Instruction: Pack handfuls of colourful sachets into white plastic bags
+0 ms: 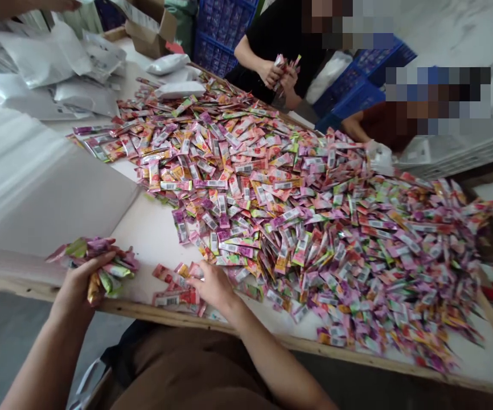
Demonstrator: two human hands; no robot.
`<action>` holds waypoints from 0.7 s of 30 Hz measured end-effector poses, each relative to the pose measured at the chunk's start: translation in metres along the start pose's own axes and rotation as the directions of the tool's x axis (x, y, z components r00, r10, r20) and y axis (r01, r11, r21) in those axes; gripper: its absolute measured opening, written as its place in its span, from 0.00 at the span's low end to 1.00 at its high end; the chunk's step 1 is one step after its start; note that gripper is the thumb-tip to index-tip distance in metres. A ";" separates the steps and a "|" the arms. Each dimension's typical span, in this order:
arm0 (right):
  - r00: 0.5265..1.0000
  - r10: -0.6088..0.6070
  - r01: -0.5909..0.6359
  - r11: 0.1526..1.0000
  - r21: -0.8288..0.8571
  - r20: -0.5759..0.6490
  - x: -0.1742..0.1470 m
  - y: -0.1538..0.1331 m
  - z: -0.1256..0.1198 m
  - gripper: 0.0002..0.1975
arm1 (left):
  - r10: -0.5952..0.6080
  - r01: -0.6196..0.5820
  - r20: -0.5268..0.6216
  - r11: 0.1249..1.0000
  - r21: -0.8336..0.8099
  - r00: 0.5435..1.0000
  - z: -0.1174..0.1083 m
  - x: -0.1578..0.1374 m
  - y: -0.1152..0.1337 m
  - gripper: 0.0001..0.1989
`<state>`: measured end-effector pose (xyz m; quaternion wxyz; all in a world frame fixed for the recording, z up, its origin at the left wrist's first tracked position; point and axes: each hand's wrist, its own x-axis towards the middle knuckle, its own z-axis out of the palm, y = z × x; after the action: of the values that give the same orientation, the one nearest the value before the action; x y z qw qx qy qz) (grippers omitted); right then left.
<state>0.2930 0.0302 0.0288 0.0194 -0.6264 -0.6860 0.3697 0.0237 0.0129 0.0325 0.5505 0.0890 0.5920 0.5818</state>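
My left hand [79,279] is closed around a mixed bunch of stick packets [112,267] in green, purple, orange and pink, held over the table's front edge. To its right, my right hand [216,287] pinches pink-and-red stick packets [190,272] just above the table top. A few more red packets with barcodes [173,298] lie flat beneath those fingers. Beyond both hands spreads a large heap of the same small packets [246,188], pink, purple, orange and green, many with barcodes showing. My right fingertips are partly hidden by the packets.
White plastic mailer bags [37,57] are piled at the far left, near an open cardboard box [150,31]. A white foam sheet [37,188] stands at left. Across the table, one person's hands [278,74] hold packets; another person's gloved hand [378,156] touches the heap. Blue crates [221,34] stand behind.
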 end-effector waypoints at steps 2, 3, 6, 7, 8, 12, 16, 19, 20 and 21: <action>1.000 -0.012 0.011 0.997 -0.079 -0.007 0.009 -0.016 0.010 0.19 | -0.011 0.012 0.008 0.999 -0.053 1.000 0.001 0.002 -0.001 0.13; 1.000 -0.017 0.016 0.994 -0.108 -0.009 0.013 -0.022 0.012 0.20 | -0.022 0.023 0.020 0.997 -0.077 1.000 0.001 0.003 -0.001 0.14; 1.000 0.008 -0.006 0.984 -0.176 0.013 0.017 -0.029 0.008 0.21 | -0.039 0.043 0.035 0.993 -0.113 0.999 0.000 0.005 -0.002 0.16; 0.999 0.027 -0.021 0.981 -0.193 0.027 0.016 -0.027 0.005 0.19 | -0.042 0.046 0.034 0.992 -0.116 0.999 -0.001 0.005 -0.003 0.17; 0.998 0.042 -0.033 0.978 -0.205 0.040 0.015 -0.023 0.002 0.16 | -0.048 0.052 0.033 0.991 -0.120 0.998 -0.002 0.006 -0.003 0.17; 0.996 0.061 -0.051 0.988 -0.145 0.069 0.011 0.003 -0.002 0.05 | -0.059 0.063 0.034 0.990 -0.125 0.998 -0.005 0.008 -0.003 0.17; 0.997 0.071 -0.073 0.996 0.057 0.031 0.025 0.017 -0.004 0.04 | -0.081 0.083 0.018 0.989 -0.122 0.997 -0.004 0.009 -0.004 0.16; 0.997 0.060 -0.063 0.996 0.059 0.045 0.040 0.011 -0.008 0.05 | -0.073 0.076 0.030 0.991 -0.113 0.997 -0.003 0.010 -0.005 0.17; 0.997 0.054 -0.057 0.997 0.055 0.051 0.043 0.005 -0.008 0.06 | -0.066 0.070 0.035 0.991 -0.116 0.997 -0.003 0.010 -0.005 0.17; 0.998 0.037 -0.039 0.998 0.046 0.052 0.046 -0.003 -0.007 0.07 | -0.060 0.064 0.038 0.990 -0.122 0.997 -0.003 0.011 -0.005 0.18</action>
<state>0.2841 0.0736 0.0150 0.0095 -0.6290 -0.6653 0.4021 0.0202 0.0175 0.0214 0.5830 0.0465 0.5479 0.5981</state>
